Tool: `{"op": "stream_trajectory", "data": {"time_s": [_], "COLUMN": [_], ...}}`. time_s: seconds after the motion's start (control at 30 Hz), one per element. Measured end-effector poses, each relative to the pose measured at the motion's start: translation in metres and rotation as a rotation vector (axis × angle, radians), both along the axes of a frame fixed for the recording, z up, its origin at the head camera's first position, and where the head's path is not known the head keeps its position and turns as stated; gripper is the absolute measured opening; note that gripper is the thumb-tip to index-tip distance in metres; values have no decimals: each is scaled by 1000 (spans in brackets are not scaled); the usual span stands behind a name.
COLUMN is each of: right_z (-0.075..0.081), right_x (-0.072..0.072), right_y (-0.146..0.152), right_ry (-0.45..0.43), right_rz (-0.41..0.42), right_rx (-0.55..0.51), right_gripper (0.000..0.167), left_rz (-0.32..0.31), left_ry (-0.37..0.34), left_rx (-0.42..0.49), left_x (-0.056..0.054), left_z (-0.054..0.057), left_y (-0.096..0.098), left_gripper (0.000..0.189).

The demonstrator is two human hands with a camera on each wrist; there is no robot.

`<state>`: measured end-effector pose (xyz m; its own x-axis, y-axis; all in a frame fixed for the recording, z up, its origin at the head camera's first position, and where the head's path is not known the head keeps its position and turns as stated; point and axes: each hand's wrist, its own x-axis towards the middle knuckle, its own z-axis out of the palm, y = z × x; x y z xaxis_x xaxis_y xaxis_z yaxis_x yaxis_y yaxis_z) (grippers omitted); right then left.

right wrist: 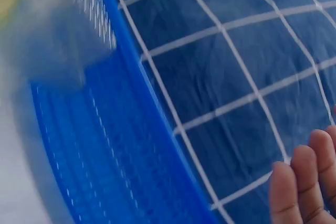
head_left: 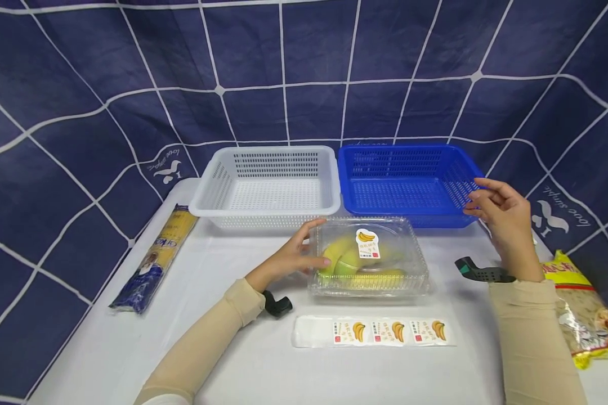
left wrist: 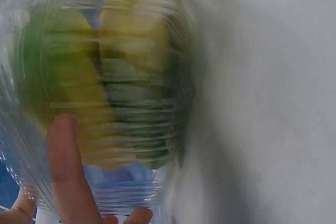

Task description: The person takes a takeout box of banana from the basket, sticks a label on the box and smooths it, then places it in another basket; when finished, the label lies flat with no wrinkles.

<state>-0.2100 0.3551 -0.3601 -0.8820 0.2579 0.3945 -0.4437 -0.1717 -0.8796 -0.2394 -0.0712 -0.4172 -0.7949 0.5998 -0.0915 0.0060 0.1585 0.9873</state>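
My left hand (head_left: pixel 291 257) grips the left side of a clear plastic box (head_left: pixel 418 267), thumb at the front and other fingers toward the back. Yellow-green bananas (head_left: pixel 372 279) show through its walls. On the lid sits a white banana label (head_left: pixel 367 244). The left wrist view has the box's ribbed side close up and blurred, with a finger (left wrist: pixel 68 171) against it. My right hand (head_left: pixel 506 216) is up by the right end of the blue basket (head_left: pixel 410 220), fingers loosely bent, nothing held. Whether it touches the rim I cannot tell.
A white basket (head_left: pixel 263 214) stands left of the blue one, behind the box. In front of the box lies a strip of banana labels (head_left: pixel 375 332). A pasta packet (head_left: pixel 157 259) lies at the left, a yellow-edged food bag (head_left: pixel 588 315) at the right.
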Motion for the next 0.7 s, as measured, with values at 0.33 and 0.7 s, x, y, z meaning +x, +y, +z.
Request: {"op": "stream_trajectory", "data": {"time_s": [0.33,0.7], "right_z": [-9,-20], "right_x": [-4,-9], "right_y": [23,37], "right_ry": [-258,-493], "right_rz": [-364,-426], "right_rx": [-291,-176], "right_gripper": [24,27], "left_rz": [29,28], "left_ry": [-23,-34], "left_rx": [0,2], "left_x": [2,-1], "left_z": [2,-1], "left_y": [4,2], "left_gripper": [96,93]}}
